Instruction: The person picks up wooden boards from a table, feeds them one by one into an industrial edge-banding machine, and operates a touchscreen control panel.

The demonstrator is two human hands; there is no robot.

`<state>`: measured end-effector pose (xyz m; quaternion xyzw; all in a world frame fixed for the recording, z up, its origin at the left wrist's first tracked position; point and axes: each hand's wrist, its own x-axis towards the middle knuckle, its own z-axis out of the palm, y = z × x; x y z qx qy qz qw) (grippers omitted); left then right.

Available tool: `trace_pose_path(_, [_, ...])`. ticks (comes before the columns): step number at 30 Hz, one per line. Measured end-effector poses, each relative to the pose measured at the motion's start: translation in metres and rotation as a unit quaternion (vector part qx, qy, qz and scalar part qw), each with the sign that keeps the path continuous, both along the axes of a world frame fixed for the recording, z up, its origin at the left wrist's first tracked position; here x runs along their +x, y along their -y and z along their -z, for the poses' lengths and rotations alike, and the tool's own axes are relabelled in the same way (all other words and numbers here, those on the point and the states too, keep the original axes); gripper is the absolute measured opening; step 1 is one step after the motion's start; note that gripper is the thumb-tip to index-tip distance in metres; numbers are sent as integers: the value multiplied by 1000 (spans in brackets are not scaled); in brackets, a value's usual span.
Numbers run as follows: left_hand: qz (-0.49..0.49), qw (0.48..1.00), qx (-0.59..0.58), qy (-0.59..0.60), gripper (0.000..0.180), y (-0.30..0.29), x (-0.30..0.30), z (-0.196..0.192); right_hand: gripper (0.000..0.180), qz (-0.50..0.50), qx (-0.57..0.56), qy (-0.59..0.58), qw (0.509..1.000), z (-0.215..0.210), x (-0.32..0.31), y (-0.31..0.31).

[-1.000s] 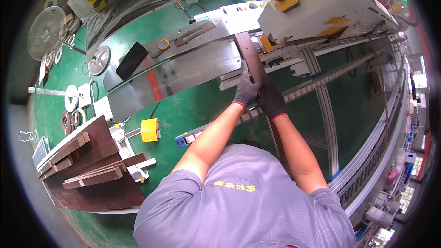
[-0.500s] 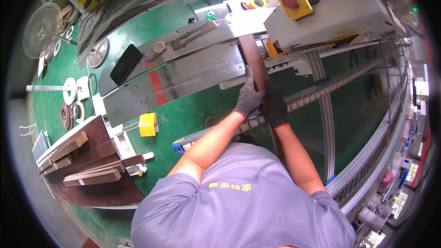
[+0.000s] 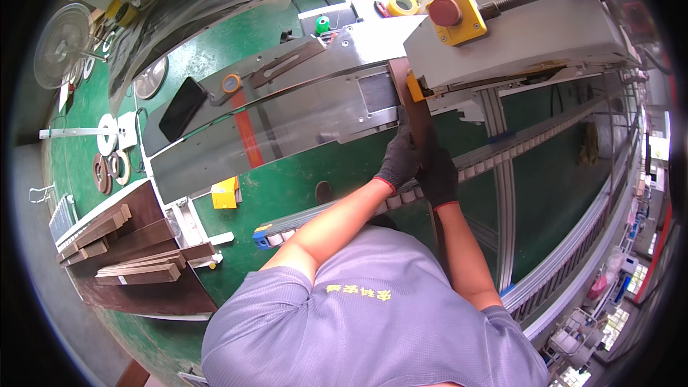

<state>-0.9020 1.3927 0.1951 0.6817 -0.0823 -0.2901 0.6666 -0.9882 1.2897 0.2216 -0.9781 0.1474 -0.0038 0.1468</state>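
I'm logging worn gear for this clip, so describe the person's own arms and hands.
The left hand and right hand wear dark grey knit gloves with red edging at the cuffs. The forearms are bare. Above them, the short sleeves belong to a greyish-purple, finely textured shirt with yellow lettering.

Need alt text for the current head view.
Gloved left hand and right hand hold a long brown board beside a metal table and a white machine with a red button. A black phone lies on the table; brown strips lie at lower left.
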Motion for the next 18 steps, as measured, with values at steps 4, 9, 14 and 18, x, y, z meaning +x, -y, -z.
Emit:
trace_pose_path(4, [1, 1000, 9, 7, 46, 27, -9, 14, 41, -1, -15, -23, 1000, 0, 2, 27])
trace_pose_path(9, [50, 998, -3, 45, 38, 77, -11, 45, 46, 6, -9, -43, 999, 6, -7, 74])
trace_pose_path(14, [35, 924, 90, 371, 42, 135, -19, 57, 67, -6, -11, 5, 1000, 24, -20, 144])
trace_pose_path(18, [-17, 901, 95, 424, 37, 200, -8, 77, 87, -21, 8, 26, 999, 23, 5, 190])
